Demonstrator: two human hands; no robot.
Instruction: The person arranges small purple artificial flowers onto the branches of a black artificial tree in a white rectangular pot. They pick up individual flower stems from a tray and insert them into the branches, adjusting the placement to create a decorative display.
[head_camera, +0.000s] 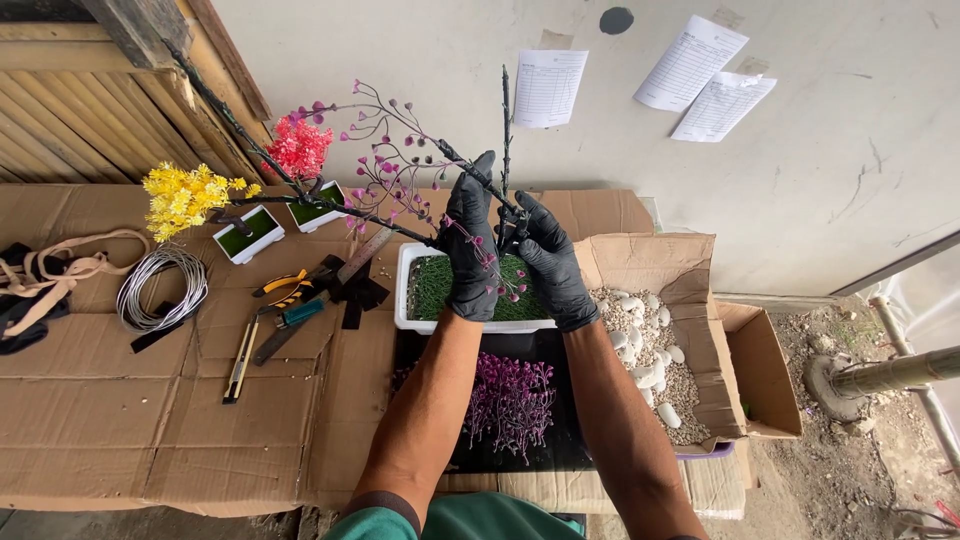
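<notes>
I had both gloved hands, left hand (470, 250) and right hand (552, 262), closed on the dark branch (480, 182) above the white tray (404, 290), and judged steady, upright holding best while pink twigs (510, 400) lay just below it.

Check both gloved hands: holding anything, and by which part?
Both grip the dark artificial tree standing in the white tray: left hand on a side branch, right hand around the lower trunk.

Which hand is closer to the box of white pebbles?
Right. The right hand grips the branch beside the pebble box; the left hand is farther, over the white tray.
</notes>
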